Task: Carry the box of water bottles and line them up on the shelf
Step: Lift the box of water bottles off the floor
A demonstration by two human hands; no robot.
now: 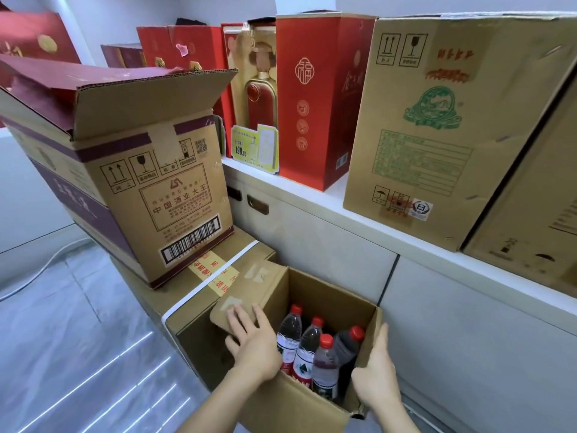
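An open brown cardboard box (324,296) sits low in front of me, holding several clear water bottles (307,348) with red caps, standing upright. My left hand (251,342) presses on the box's left flap and side. My right hand (376,370) grips the box's right wall, thumb inside the rim. The white shelf (312,195) runs above the box, from centre to right.
Red gift boxes (315,98) and a large brown carton (437,120) fill the shelf. To the left, an open carton (140,182) is stacked on a strapped carton (193,295). White cabinet doors (468,323) lie under the shelf. Grey floor (62,339) at left.
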